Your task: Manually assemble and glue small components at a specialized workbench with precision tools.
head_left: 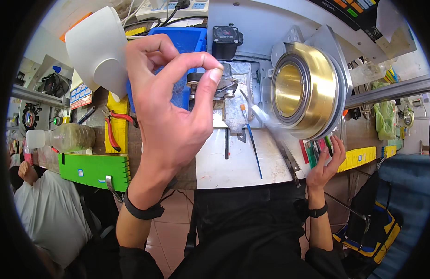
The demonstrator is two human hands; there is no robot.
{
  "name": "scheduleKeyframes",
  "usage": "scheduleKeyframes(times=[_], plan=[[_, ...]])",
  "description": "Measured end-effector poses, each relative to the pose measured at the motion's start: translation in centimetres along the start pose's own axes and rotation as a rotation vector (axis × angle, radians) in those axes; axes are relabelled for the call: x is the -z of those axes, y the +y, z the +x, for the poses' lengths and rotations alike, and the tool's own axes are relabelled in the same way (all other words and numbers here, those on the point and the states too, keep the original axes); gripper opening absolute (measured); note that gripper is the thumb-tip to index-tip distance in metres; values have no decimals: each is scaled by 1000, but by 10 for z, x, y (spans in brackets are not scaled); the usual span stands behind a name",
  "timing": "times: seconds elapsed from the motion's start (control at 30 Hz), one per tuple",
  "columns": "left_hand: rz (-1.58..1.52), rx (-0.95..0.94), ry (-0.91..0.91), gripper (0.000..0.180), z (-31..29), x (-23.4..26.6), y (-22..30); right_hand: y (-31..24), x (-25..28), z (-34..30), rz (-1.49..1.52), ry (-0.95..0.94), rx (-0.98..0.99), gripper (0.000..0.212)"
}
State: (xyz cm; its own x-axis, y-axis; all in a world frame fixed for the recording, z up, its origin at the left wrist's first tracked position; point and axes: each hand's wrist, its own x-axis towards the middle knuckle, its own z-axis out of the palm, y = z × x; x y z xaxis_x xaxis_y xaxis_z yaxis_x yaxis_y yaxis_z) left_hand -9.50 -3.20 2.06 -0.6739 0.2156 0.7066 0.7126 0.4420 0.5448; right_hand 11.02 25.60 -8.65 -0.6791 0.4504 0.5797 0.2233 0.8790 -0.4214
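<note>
My left hand (170,100) is raised at the centre left, with thumb and index fingertip pressed together. Whatever lies between these tips is too small or hidden to make out. Just beyond them is a small metal mechanism (229,90) with a black knob and a spring, partly covered by my fingers. Low at the right, my right hand (325,162) has thumb and fingers apart, beside several red and green pen-like sticks (311,153). A long metal tool (284,156), its upper part blurred, slants down toward that hand. A thin blue paintbrush (253,144) lies left of the tool.
A large brass-coloured wheel (324,88) rises above my right hand. Behind my left hand stand a blue bin (189,42) and a white curved housing (91,46). Red-handled pliers (113,130) and a plastic bottle (78,138) lie left. Another person's sleeve (47,209) shows lower left.
</note>
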Motion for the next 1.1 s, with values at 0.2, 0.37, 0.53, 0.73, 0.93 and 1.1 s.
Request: scheduleKeyframes(times=[0.2,0.37,0.53,0.73,0.93,1.1], plan=[[-53,90,-33,11,-4,-2,-5,0,0,0,-18,3,-4,31],[-36,96,-40,11,-5,-2,-6,-1,-1,1,-19,-1,-1,31],[-61,100,-20,12,-5,-4,-7,-1,0,1,-25,-2,2,30],[-45,105,-39,10,-7,-3,-6,-1,1,1,-26,-4,1,29],[-48,113,-39,10,-8,-4,-7,-2,0,1,-32,-15,-5,28],[-56,114,-39,10,-8,-5,-7,-1,0,0,-33,-13,-11,28]])
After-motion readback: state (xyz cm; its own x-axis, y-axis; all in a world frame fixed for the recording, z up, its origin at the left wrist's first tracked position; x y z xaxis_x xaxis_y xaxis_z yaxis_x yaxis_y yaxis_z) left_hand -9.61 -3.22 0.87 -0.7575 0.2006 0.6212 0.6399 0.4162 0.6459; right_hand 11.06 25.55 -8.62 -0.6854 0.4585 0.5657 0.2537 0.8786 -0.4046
